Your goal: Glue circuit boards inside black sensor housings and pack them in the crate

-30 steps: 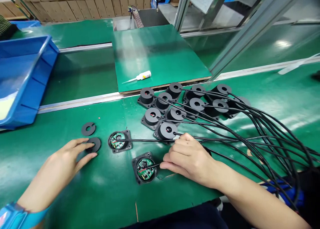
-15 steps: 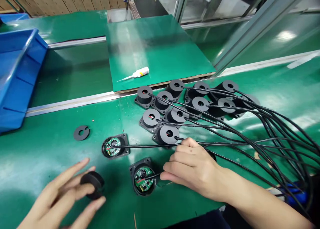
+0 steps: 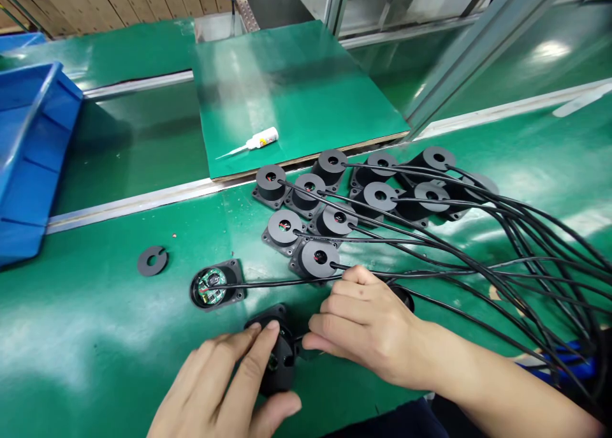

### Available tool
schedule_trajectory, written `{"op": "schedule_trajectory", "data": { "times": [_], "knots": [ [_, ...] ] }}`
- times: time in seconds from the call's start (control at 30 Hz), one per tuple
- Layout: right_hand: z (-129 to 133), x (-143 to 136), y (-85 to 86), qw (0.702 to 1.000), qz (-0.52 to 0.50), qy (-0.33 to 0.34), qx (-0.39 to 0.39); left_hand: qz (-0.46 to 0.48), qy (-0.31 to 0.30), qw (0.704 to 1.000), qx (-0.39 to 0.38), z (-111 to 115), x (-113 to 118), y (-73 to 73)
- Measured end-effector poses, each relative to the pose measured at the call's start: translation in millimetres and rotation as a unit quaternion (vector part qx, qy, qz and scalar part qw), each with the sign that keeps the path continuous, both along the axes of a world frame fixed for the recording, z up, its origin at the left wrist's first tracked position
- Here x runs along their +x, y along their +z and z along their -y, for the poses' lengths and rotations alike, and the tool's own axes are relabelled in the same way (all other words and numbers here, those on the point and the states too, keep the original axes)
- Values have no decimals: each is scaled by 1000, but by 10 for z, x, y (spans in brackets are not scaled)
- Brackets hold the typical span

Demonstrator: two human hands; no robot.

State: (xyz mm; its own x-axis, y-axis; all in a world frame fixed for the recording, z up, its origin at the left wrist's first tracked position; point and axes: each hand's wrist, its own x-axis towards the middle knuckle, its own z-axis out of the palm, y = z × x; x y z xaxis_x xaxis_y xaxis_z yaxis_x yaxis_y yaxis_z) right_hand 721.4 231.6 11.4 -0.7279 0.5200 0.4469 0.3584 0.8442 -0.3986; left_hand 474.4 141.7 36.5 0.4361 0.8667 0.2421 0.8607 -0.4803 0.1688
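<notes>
Black cover (image 3: 279, 379), one, in left hand (image 3: 222, 374); one housing (image 3: 275, 312) beneath, one loose ring (image 3: 143, 263)

Counted: eleven capped housings (image 3: 315, 269); one open housing (image 3: 210, 286); one housing (image 3: 276, 312) partly covered by one held ring (image 3: 282, 377), gripped by the left hand (image 3: 210, 384). One round dark part (image 3: 406, 298) is partly hidden by the right hand (image 3: 366, 326). One loose ring (image 3: 145, 264), one white bottle (image 3: 262, 138) and two blue bins (image 3: 29, 151) were tallied. Black cables (image 3: 272, 284) are overlapped; no reliable count was obtained.
</notes>
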Motion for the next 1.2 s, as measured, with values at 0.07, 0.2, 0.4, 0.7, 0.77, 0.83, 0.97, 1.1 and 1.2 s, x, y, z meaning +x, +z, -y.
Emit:
{"op": "schedule_trajectory", "data": {
  "times": [0.07,0.2,0.4,0.7,0.77,0.83,0.97,1.1,1.2],
  "knots": [
    [-1,0,3,1000,2,-1,2,-22,-15,999,21,-20,-6,-57],
    [-4,-7,12,1000,4,0,1,-62,-25,997,39,-42,-1,-122],
    [7,-7,22,1000,3,-2,7,-102,-45,992,64,-68,34,-102],
    [10,-26,7,1000,-1,3,10,-126,-58,985,99,-67,23,-78],
    [16,-32,5,1000,-3,4,11,-132,-59,985,98,-63,18,-75],
    [27,-37,3,1000,-5,4,13,-139,-65,984,94,-65,14,-78],
    [52,-64,3,1000,-10,2,28,-150,-76,983,76,-88,12,-67],
    [69,-82,41,999,-17,-12,44,-169,-91,980,50,-113,23,-9],
    [156,-39,51,994,-60,-17,94,-170,-86,981,30,-123,39,35]
  ]
}}
